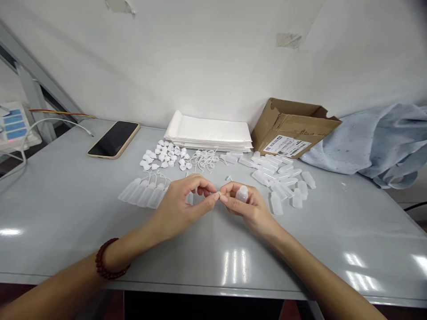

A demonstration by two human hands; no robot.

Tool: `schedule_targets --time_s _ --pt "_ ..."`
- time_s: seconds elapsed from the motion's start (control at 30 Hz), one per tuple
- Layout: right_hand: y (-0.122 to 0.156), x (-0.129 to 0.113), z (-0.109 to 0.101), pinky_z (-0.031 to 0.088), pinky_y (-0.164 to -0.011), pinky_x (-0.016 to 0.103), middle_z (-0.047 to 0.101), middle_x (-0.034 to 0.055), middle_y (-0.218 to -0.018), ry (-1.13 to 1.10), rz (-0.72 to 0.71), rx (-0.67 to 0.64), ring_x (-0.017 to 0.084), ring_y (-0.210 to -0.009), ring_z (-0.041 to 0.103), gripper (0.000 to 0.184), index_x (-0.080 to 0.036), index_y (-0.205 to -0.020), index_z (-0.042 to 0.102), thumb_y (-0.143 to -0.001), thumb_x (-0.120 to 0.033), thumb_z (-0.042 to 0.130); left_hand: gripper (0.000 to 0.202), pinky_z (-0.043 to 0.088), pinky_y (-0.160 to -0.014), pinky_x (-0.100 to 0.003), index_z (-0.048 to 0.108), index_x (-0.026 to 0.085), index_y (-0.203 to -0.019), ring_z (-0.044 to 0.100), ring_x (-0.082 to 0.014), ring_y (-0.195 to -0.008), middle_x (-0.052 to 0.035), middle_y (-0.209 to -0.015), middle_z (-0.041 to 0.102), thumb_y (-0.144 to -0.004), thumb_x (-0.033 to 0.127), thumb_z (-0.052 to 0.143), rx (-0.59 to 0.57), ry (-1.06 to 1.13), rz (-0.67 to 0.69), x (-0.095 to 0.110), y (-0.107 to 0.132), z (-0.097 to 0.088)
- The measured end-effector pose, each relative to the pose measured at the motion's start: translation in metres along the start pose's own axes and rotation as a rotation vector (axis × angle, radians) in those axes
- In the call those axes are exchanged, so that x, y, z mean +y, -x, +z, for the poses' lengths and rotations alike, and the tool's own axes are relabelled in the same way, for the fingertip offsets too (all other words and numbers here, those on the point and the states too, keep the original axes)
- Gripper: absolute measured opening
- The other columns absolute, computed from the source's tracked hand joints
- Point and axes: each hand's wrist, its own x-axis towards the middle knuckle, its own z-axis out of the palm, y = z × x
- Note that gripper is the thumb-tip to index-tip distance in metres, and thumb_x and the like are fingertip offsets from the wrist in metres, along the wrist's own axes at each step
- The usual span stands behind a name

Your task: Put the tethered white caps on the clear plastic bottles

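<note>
My left hand [182, 205] and my right hand [245, 205] meet fingertip to fingertip over the middle of the grey table [66, 213]. The right hand is closed round a small translucent plastic bottle [242, 194]. The left hand's thumb and forefinger are pinched together at a tiny piece next to the right fingertips; I cannot make out what it is. A dark red bead bracelet [106, 264] sits on my left wrist.
Behind my hands lie a row of bottles [143, 192], a heap of white caps [165, 158], thin plastic loops [205, 159] and more loose bottles [283, 180]. Further back are white bags [208, 133], a cardboard box [293, 126], a phone [114, 138] and blue cloth [376, 138].
</note>
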Motion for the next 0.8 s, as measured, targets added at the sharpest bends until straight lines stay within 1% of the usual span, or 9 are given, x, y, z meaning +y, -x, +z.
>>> schedule_targets --time_s 0.17,0.23,0.3,0.37,0.47,0.53,0.63,0.73,0.8 --pt "-0.001 -0.007 -0.003 0.025 -0.05 0.024 0.043 -0.0045 -0.061 0.14 -0.011 -0.014 0.008 -0.053 0.034 0.02 -0.018 -0.078 0.061 -0.083 -0.037 0.062 0.016 0.038 -0.055 -0.024 0.064 0.02 -0.067 0.048 -0.0119 -0.06 0.0032 -0.062 0.056 -0.079 0.03 0.059 -0.131 0.091 -0.174 0.0 -0.005 -0.005" --pt "0.0 -0.013 -0.007 0.028 -0.051 0.024 0.048 -0.0035 -0.064 0.312 -0.049 -0.092 0.009 -0.054 0.038 0.016 -0.018 -0.078 0.061 -0.086 -0.032 0.059 0.017 0.034 -0.05 -0.023 0.063 0.02 -0.064 0.043 -0.0106 -0.054 0.0036 -0.058 0.053 -0.077 0.03 0.059 -0.229 0.193 -0.289 -0.002 -0.007 -0.007" --pt "0.001 -0.018 -0.012 0.031 -0.053 0.024 0.054 -0.0026 -0.067 0.54 -0.149 -0.181 0.01 -0.056 0.042 0.01 -0.019 -0.079 0.06 -0.086 -0.023 0.055 0.018 0.032 -0.048 -0.023 0.063 0.019 -0.062 0.041 -0.0097 -0.052 0.0036 -0.056 0.05 -0.076 0.028 0.059 -0.32 0.299 -0.376 -0.006 -0.008 -0.007" --pt "0.003 -0.019 -0.016 0.033 -0.056 0.024 0.058 -0.0009 -0.072 0.768 -0.284 -0.19 0.011 -0.058 0.046 0.01 -0.018 -0.083 0.059 -0.084 -0.012 0.052 0.016 0.034 -0.049 -0.022 0.064 0.018 -0.062 0.042 -0.009 -0.052 0.0028 -0.059 0.053 -0.075 0.027 0.06 -0.326 0.372 -0.422 -0.009 -0.008 -0.004" --pt "0.005 -0.018 -0.02 0.034 -0.058 0.024 0.061 0.0011 -0.078 0.935 -0.395 -0.142 0.011 -0.061 0.049 0.017 -0.017 -0.088 0.057 -0.08 -0.004 0.05 0.013 0.035 -0.047 -0.021 0.066 0.017 -0.067 0.043 -0.0077 -0.051 0.0012 -0.066 0.059 -0.073 0.029 0.066 -0.227 0.409 -0.427 -0.011 -0.008 0.0" --pt "0.006 -0.018 -0.021 0.035 -0.058 0.023 0.062 0.0003 -0.077 0.897 -0.385 -0.147 0.011 -0.061 0.05 0.016 -0.017 -0.087 0.058 -0.079 -0.003 0.052 0.014 0.035 -0.046 -0.02 0.066 0.017 -0.067 0.043 -0.0069 -0.05 0.0009 -0.066 0.059 -0.071 0.029 0.07 -0.206 0.429 -0.404 -0.01 -0.008 0.002" --pt "0.006 -0.021 -0.022 0.035 -0.057 0.022 0.061 -0.0012 -0.074 0.763 -0.317 -0.157 0.009 -0.061 0.049 0.01 -0.017 -0.083 0.06 -0.083 -0.008 0.055 0.013 0.032 -0.043 -0.018 0.061 0.015 -0.063 0.039 -0.0052 -0.046 0.0022 -0.057 0.055 -0.07 0.022 0.069 -0.296 0.577 -0.456 -0.006 -0.009 0.0" --pt "0.004 -0.022 -0.02 0.03 -0.052 0.023 0.054 -0.0029 -0.066 0.587 -0.161 -0.137 0.008 -0.055 0.042 0.01 -0.017 -0.077 0.06 -0.085 -0.022 0.059 0.012 0.028 -0.04 -0.016 0.056 0.015 -0.062 0.031 -0.0036 -0.043 0.0053 -0.05 0.046 -0.069 0.016 0.065 -0.396 0.778 -0.582 -0.003 -0.011 -0.005" --pt "0.002 -0.02 -0.019 0.024 -0.048 0.023 0.046 -0.0047 -0.06 0.391 -0.046 -0.11 0.007 -0.051 0.034 0.016 -0.016 -0.074 0.059 -0.084 -0.029 0.062 0.008 0.03 -0.041 -0.016 0.057 0.016 -0.071 0.034 -0.0042 -0.044 0.0053 -0.051 0.048 -0.072 0.018 0.064 -0.368 0.835 -0.624 -0.003 -0.014 -0.008"
